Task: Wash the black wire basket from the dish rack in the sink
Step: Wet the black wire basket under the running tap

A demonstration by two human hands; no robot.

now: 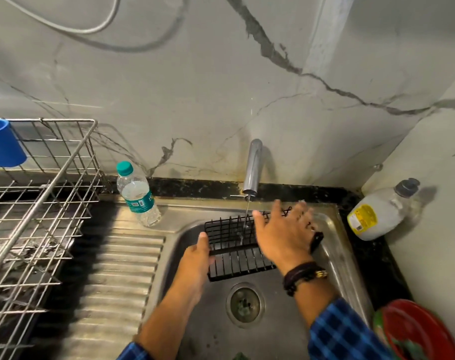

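Note:
The black wire basket sits tilted inside the steel sink, under a thin stream of water from the chrome tap. My left hand grips the basket's left edge, thumb on its upper rim. My right hand hovers over the basket's right side with fingers spread and straight, blurred, hiding that end of the basket. The steel wire dish rack stands on the counter at the left.
A water bottle with a teal cap stands on the sink's back left corner beside the ribbed drainboard. A white soap bottle lies at the right. A blue cup hangs on the rack. A red bowl sits at the lower right. The drain is below the basket.

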